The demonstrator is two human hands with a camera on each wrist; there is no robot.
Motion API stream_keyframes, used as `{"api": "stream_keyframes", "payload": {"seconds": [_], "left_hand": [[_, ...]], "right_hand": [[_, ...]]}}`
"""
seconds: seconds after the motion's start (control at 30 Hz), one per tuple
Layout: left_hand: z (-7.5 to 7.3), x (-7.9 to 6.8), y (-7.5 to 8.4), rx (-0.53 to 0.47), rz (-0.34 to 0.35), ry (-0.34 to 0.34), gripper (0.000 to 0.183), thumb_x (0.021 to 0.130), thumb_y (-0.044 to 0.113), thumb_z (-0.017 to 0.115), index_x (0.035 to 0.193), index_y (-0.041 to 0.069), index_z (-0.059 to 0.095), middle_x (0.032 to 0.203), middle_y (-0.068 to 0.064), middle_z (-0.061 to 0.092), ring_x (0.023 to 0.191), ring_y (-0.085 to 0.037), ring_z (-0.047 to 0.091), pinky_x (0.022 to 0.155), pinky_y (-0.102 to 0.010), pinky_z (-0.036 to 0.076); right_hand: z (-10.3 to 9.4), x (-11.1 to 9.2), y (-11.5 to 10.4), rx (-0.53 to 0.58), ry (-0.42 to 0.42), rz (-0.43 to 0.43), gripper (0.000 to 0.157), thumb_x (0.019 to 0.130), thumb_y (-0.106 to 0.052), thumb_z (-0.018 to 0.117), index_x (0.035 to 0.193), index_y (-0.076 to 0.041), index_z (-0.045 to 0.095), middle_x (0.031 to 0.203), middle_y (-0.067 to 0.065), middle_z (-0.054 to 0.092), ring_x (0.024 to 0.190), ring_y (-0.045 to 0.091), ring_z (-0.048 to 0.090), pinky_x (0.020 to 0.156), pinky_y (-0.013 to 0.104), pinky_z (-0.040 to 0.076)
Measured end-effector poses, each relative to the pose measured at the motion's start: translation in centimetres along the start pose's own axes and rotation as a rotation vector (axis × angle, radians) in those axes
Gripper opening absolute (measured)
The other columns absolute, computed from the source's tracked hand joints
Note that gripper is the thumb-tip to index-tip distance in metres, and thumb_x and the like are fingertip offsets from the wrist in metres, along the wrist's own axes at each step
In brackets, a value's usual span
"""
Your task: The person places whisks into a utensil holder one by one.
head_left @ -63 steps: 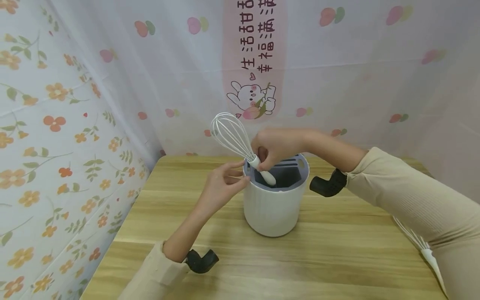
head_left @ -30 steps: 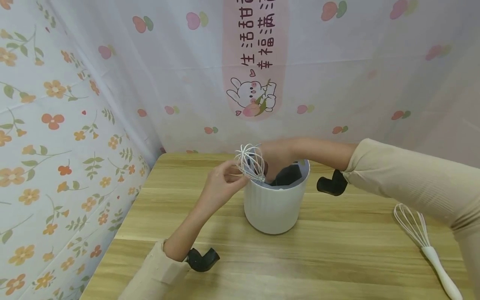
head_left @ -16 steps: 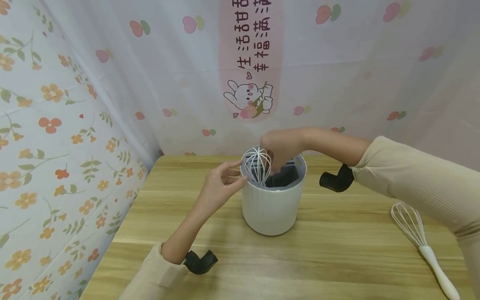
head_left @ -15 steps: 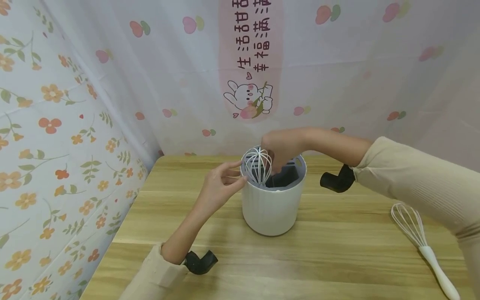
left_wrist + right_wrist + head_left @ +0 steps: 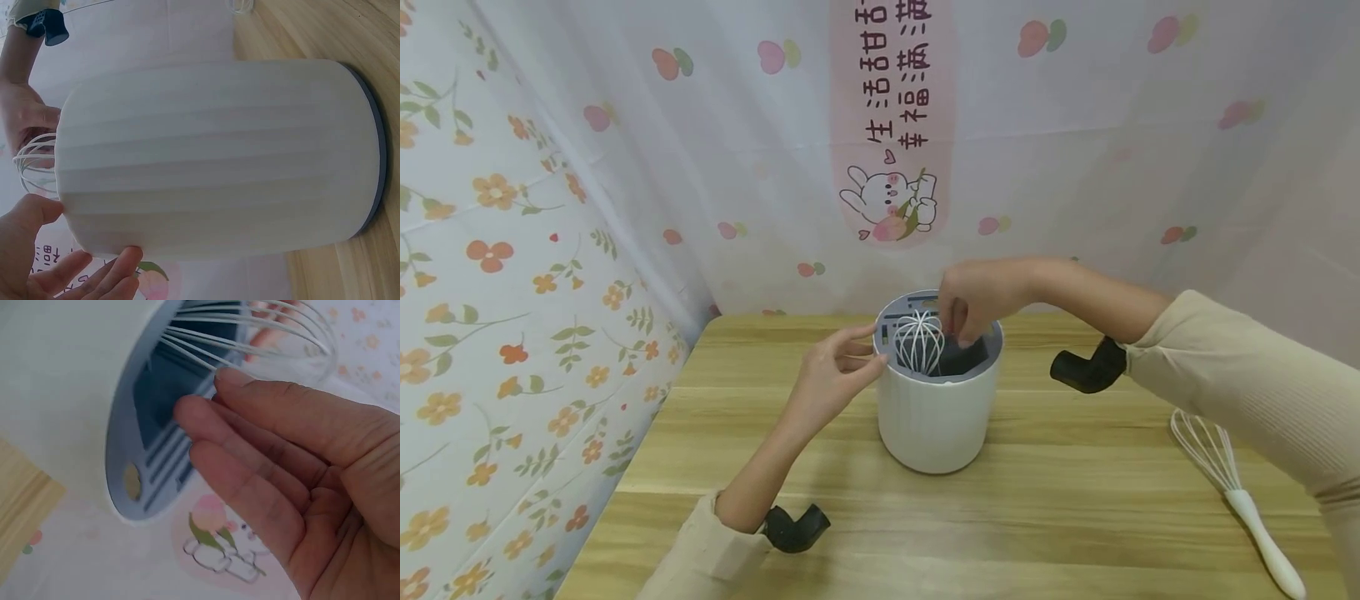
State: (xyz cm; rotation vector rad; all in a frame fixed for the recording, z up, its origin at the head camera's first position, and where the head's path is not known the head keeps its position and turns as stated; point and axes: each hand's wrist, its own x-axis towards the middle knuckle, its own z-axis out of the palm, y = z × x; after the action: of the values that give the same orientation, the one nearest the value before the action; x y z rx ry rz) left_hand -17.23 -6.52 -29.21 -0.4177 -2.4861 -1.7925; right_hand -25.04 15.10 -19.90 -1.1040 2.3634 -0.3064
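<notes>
A white ribbed utensil holder (image 5: 934,425) with a grey slotted insert stands upright on the wooden table. Inside its larger compartment a whisk (image 5: 919,343) has its white wire head sticking up above the rim; the handle is hidden. My left hand (image 5: 831,379) touches the holder's left side, thumb and fingertips spread against the rim and wall. Just right of the whisk, my right hand (image 5: 985,293) hovers over the opening. The right wrist view shows those loosely bent fingers (image 5: 244,469) apart from the wires, holding nothing.
A second white whisk (image 5: 1240,500) lies on the table (image 5: 1037,517) at the right, under the right forearm. A printed curtain (image 5: 760,167) hangs close behind the table, and a floral curtain (image 5: 497,275) runs along the left.
The whisk went from my right hand, tilted over the holder, down into it handle first. My right hand has let go and drawn slightly right. My left hand stays at the rim.
</notes>
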Motion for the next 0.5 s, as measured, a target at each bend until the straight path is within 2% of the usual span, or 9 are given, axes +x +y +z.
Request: {"api": "stream_keyframes", "payload": {"seconds": [0.13, 0.27, 0.4, 0.5], "left_hand": [[-0.1, -0.1, -0.1, -0.001, -0.001, 0.007, 0.042, 0.083, 0.007, 0.066, 0.123, -0.001, 0.055, 0.103, -0.021, 0.063, 0.091, -0.032, 0.064, 0.076, -0.038, 0.052], [-0.2, -0.2, -0.1, -0.002, -0.011, 0.012, 0.042, 0.084, 0.008, 0.066, 0.123, 0.000, 0.055, 0.104, -0.021, 0.063, 0.091, -0.031, 0.064, 0.076, -0.038, 0.052], [-0.4, -0.2, -0.1, 0.001, -0.019, 0.011, 0.041, 0.084, 0.009, 0.066, 0.123, 0.000, 0.055, 0.106, -0.021, 0.063, 0.092, -0.030, 0.064, 0.077, -0.039, 0.051], [-0.4, -0.3, -0.1, 0.005, -0.023, 0.009, 0.041, 0.084, 0.008, 0.066, 0.123, 0.000, 0.055, 0.106, -0.020, 0.062, 0.093, -0.030, 0.063, 0.077, -0.038, 0.051]], "right_hand": [[-0.3, -1.4, 0.3, 0.041, 0.058, 0.046, 0.018, 0.078, 0.001, 0.068, 0.096, 0.003, 0.067, 0.090, 0.009, 0.067, 0.084, 0.019, 0.064, 0.075, 0.032, 0.052], [-0.4, -3.2, 1.5, 0.081, 0.109, 0.070, 0.017, 0.078, -0.001, 0.069, 0.095, 0.002, 0.067, 0.090, 0.008, 0.067, 0.083, 0.018, 0.064, 0.074, 0.032, 0.052], [0.1, -5.4, 3.7, 0.112, 0.144, 0.106, 0.020, 0.078, -0.005, 0.071, 0.096, 0.002, 0.067, 0.089, 0.007, 0.067, 0.082, 0.017, 0.064, 0.073, 0.031, 0.052], [0.9, -7.6, 5.9, 0.163, 0.175, 0.181, 0.022, 0.079, -0.008, 0.071, 0.098, 0.003, 0.065, 0.089, 0.005, 0.067, 0.083, 0.016, 0.064, 0.073, 0.028, 0.052]]}}
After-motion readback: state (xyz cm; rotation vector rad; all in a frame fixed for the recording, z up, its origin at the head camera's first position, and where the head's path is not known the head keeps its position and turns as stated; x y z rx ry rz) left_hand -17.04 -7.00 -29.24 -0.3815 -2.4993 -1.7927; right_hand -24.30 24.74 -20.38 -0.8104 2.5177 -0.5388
